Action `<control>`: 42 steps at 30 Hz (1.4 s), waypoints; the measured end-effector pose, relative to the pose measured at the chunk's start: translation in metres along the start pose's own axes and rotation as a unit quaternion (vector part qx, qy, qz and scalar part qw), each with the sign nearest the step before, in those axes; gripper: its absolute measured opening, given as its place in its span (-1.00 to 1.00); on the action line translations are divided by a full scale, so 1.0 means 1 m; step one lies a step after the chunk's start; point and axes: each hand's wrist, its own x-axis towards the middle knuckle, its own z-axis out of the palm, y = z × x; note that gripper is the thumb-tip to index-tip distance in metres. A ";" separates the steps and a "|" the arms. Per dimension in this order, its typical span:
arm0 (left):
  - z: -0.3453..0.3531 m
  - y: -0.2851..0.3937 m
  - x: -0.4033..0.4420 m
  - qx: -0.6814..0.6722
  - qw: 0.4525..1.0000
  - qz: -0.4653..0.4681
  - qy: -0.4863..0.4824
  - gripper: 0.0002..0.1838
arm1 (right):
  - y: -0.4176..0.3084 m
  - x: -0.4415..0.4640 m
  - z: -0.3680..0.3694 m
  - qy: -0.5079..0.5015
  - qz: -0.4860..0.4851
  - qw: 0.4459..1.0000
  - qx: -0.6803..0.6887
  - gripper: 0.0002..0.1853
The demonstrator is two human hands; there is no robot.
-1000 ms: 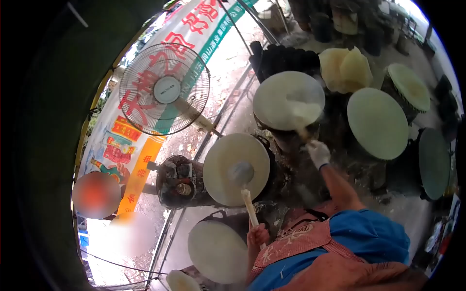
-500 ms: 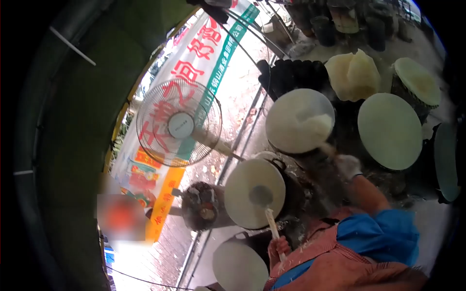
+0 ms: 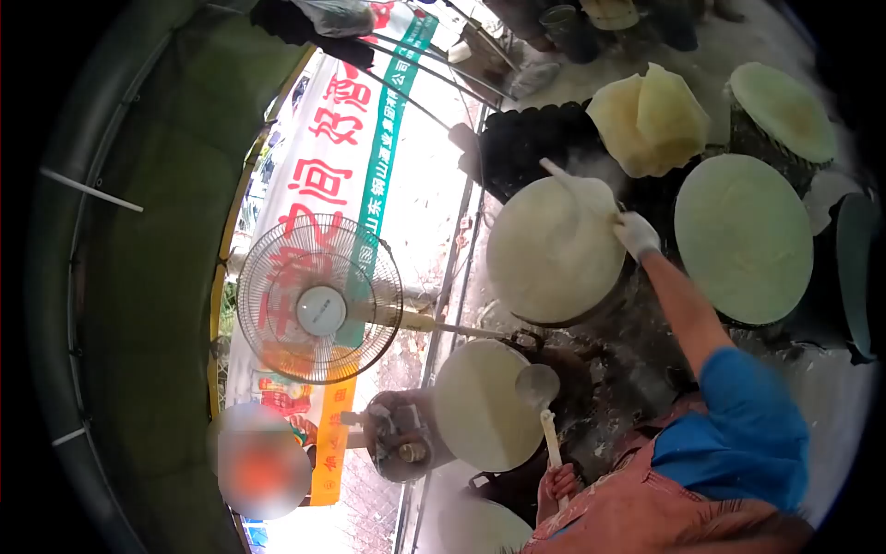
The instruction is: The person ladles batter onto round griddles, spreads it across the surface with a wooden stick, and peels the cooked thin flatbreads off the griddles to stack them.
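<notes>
My left hand (image 3: pixel 559 484) is wrapped round the pale handle of a ladle (image 3: pixel 538 386), whose round bowl is over the right edge of a batter-coated round griddle (image 3: pixel 480 406). Higher up, my right hand (image 3: pixel 637 235), in a white glove, is closed on a pale wooden spreader (image 3: pixel 581 196) at the upper right of another griddle (image 3: pixel 549 258). A pale layer covers that griddle, and steam blurs its top edge. To the right of the gloved hand lies a third round griddle (image 3: pixel 743 238) with a pale green-yellow sheet on it.
A standing fan (image 3: pixel 321 311) is at the left, before a printed banner (image 3: pixel 318 175). Folded thin sheets (image 3: pixel 651 120) lie at the upper right, near another round sheet (image 3: pixel 783 111). A round burner (image 3: pixel 399 434) stands beside the lower griddle. A partly blurred person (image 3: pixel 260 462) is at the lower left.
My right hand has moved up along the griddle's right side with the spreader. The ladle has shifted from the lower griddle's middle to its right edge. The whole view has shifted.
</notes>
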 end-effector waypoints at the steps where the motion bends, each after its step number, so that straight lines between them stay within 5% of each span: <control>1: -0.007 0.006 -0.001 -0.002 1.000 -0.011 -0.004 -0.72 | -0.006 0.031 0.012 0.026 0.043 0.996 -0.071 -0.63; 3: -0.014 0.014 -0.025 0.055 0.997 0.034 0.029 -0.72 | -0.040 0.011 -0.040 -0.051 0.039 0.996 0.062 -0.66; 5: -0.020 0.011 -0.032 0.129 0.988 0.069 0.051 -0.72 | 0.002 -0.020 -0.007 -0.035 0.134 0.942 0.307 -0.68; 6: -0.018 0.010 -0.032 0.150 0.986 0.051 0.050 -0.71 | 0.020 -0.041 0.024 -0.023 0.096 0.935 0.340 -0.68; 9: 0.020 -0.002 -0.013 0.079 0.992 0.085 0.047 -0.69 | -0.006 -0.084 0.049 0.008 -0.067 0.996 0.056 -0.61; 10: 0.026 -0.011 -0.018 0.051 0.992 0.104 0.055 -0.69 | -0.024 -0.090 0.015 -0.071 0.027 0.997 0.020 -0.59; 11: 0.026 -0.014 -0.028 0.031 0.990 0.123 0.061 -0.68 | -0.031 -0.091 -0.017 -0.090 0.009 0.988 0.127 -0.60; 13: 0.016 -0.007 -0.041 0.051 0.991 0.117 0.026 -0.67 | -0.005 -0.084 -0.033 -0.064 0.190 0.857 0.475 -0.68; 14: 0.011 -0.007 -0.047 0.052 0.991 0.124 0.017 -0.67 | -0.004 -0.101 -0.032 -0.013 0.197 0.830 0.522 -0.79; 16: 0.013 -0.003 -0.044 0.041 0.989 0.139 0.017 -0.75 | 0.048 -0.122 0.039 -0.037 0.054 0.972 0.226 -0.79; 17: 0.019 0.001 -0.042 0.028 0.988 0.151 0.028 -0.81 | 0.038 -0.145 0.059 -0.024 0.168 0.910 0.379 -0.76; 18: 0.012 0.009 -0.041 0.014 0.989 0.145 0.017 -0.96 | 0.020 -0.156 0.056 -0.056 0.173 0.901 0.395 -0.73; 19: 0.005 0.015 -0.040 0.001 0.990 0.139 0.006 -0.79 | 0.003 -0.163 0.044 -0.088 0.177 0.889 0.413 -0.71; 21: 0.000 0.023 -0.039 -0.008 0.991 0.132 -0.022 -0.54 | -0.021 -0.149 -0.013 -0.139 0.163 0.942 0.258 -0.73; 23: 0.011 0.018 -0.036 0.023 0.989 0.137 -0.055 -0.47 | 0.018 -0.103 -0.018 -0.071 0.047 0.977 0.198 -0.72; 25: 0.010 0.028 -0.029 0.049 0.987 0.137 -0.067 -0.47 | 0.009 -0.058 -0.043 0.021 0.043 0.997 0.062 -0.70; 26: 0.001 0.038 -0.029 0.048 0.988 0.132 -0.061 -0.46 | 0.030 -0.037 -0.025 0.104 -0.027 0.994 -0.007 -0.73; 29: 0.015 0.046 -0.007 0.038 0.990 0.128 -0.046 -0.50 | 0.004 -0.046 -0.019 -0.017 -0.152 0.932 -0.329 -0.81; 30: 0.000 0.073 0.001 0.029 0.991 0.120 -0.043 -0.51 | -0.002 -0.055 -0.026 0.013 -0.260 0.925 -0.276 -0.86; 34: 0.041 0.081 0.041 0.048 0.989 0.143 0.001 -0.90 | 0.004 -0.066 -0.070 0.016 -0.286 0.909 -0.304 -0.82; 36: 0.067 0.087 0.072 0.061 0.986 0.154 0.014 -0.80 | 0.033 -0.067 -0.060 0.131 -0.199 0.941 -0.241 -0.81; 39: 0.092 0.108 0.123 0.092 0.990 0.108 -0.003 -0.71 | 0.022 -0.108 -0.063 0.012 -0.236 0.924 -0.301 -0.85; 42: 0.130 0.095 0.162 0.185 0.970 0.146 0.066 -0.72 | 0.044 -0.113 -0.073 0.080 -0.198 0.938 -0.275 -0.84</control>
